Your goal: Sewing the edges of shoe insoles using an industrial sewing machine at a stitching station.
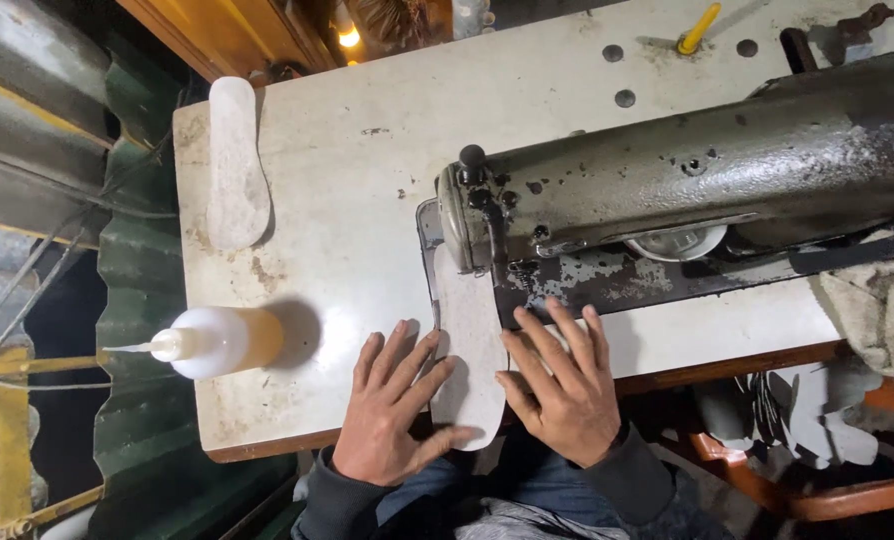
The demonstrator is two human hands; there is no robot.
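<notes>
A white shoe insole (470,350) lies flat on the sewing table (367,200), its far end under the head of a worn grey sewing machine (667,180). My left hand (392,405) rests flat on the table with its fingers spread, its thumb under the insole's near end and its fingertips touching the left edge. On the other side, my right hand (564,385) presses flat against the insole's right edge, fingers apart. Neither hand grips anything.
A second white insole (235,165) lies at the table's far left. A plastic squeeze bottle with amber liquid (217,342) lies on its side near the left edge. A yellow-handled tool (698,28) sits at the back. Cloth (882,305) hangs at the right; cut pieces (797,405) sit below.
</notes>
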